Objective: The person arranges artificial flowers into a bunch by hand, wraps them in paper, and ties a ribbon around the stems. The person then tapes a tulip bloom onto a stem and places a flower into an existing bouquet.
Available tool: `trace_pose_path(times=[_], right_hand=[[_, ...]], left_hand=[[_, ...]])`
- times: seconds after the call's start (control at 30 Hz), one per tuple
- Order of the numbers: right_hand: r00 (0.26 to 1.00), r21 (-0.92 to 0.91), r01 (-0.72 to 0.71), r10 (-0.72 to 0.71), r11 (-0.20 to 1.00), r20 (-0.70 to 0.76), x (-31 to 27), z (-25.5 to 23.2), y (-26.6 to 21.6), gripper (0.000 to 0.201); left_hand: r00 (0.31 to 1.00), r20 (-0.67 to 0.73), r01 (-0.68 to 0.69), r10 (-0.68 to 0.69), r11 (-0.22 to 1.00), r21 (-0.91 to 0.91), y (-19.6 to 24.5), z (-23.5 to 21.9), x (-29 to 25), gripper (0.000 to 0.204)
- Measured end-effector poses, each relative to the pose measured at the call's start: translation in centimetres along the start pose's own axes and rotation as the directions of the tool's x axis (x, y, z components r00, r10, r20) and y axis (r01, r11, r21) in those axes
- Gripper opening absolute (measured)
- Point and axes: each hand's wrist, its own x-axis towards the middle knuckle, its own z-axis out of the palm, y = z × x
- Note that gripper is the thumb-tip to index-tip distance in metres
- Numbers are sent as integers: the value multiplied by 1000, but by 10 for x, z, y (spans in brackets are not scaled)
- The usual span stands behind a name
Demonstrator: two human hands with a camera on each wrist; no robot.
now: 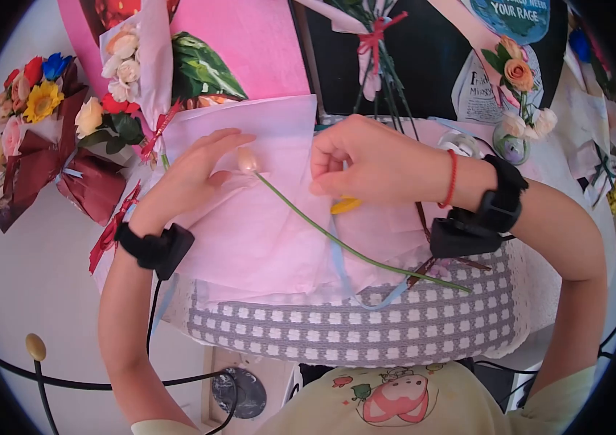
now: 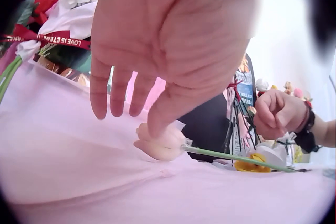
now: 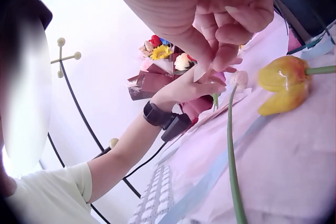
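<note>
A pale peach tulip (image 1: 248,161) lies on pink wrapping paper (image 1: 272,239), its long green stem running toward the lower right. My left hand (image 1: 195,170) is beside the bloom, fingers extended; in the left wrist view the thumb of that hand (image 2: 173,40) overlaps the tulip (image 2: 160,142), and whether it touches is unclear. Above the paper, right of the bloom, my right hand (image 1: 373,159) has curled fingers with nothing visible in them. In the right wrist view a yellow tulip (image 3: 286,85) lies near this hand (image 3: 210,14).
A wrapped bouquet (image 1: 54,138) stands at the left, with white roses (image 1: 125,69) nearer the middle. Red ribbon (image 1: 380,35) ties stems at the back. A small vase of flowers (image 1: 512,145) stands at the right. Blue ribbon (image 1: 341,268) crosses the checked cloth (image 1: 351,333).
</note>
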Motion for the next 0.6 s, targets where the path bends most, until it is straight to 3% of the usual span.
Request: trace_pose_path(times=[0.13, 0.3, 0.47, 0.53, 0.6], right_hand=[[999, -24, -31, 30, 999, -23, 31, 10, 4, 14], [998, -206, -55, 46, 977, -48, 60, 17, 5, 15], [1000, -211, -28, 28, 977, -4, 76, 19, 5, 16], [1000, -215, -11, 15, 976, 16, 77, 18, 1, 16], [999, -254, 45, -37, 966, 36, 77, 17, -4, 16]], left_hand=[[995, 75, -49, 69, 969, -244, -15, 7, 12, 42], [992, 79, -76, 97, 969, -236, -28, 16, 17, 33], [996, 40, -66, 75, 980, -187, -17, 7, 10, 29], [989, -44, -147, 142, 975, -166, -16, 6, 7, 26], [990, -2, -137, 139, 974, -178, -14, 0, 6, 27]])
